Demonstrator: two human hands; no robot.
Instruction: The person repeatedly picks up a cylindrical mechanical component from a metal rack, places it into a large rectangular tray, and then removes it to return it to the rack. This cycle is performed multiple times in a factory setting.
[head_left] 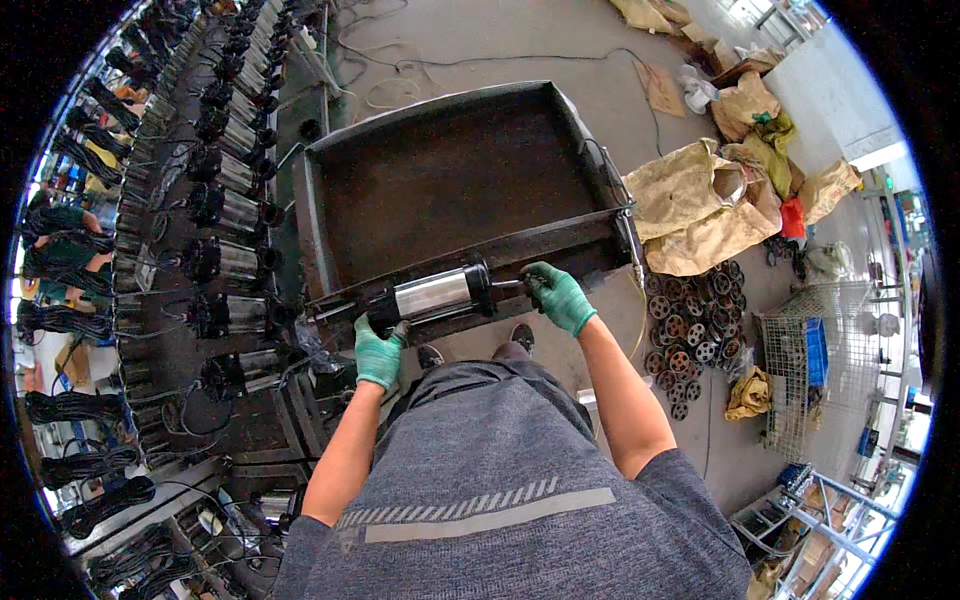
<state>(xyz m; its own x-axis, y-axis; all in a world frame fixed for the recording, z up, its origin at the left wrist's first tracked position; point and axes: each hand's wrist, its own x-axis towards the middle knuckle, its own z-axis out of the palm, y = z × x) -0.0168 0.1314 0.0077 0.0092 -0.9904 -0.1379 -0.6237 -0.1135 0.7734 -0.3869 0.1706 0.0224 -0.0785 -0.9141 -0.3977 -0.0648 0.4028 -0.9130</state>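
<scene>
A motor (435, 293) with a shiny silver barrel and black ends lies sideways across the near edge of a dark metal tray (450, 170). My left hand (377, 356), in a green glove, is closed around the underside of its black left end. At the other end a thin shaft (508, 284) sticks out to the right. My right hand (561, 300), also gloved in green, has its fingers pinched at the tip of that shaft; the fingers partly hide what they grip.
Rows of similar motors (238, 261) with black cables stand on the rack to my left. On the right lie brown sacks (690, 205), a heap of small spoked wheels (700, 320) and a wire cage (785, 375). A cable (520, 60) runs over the floor beyond the tray.
</scene>
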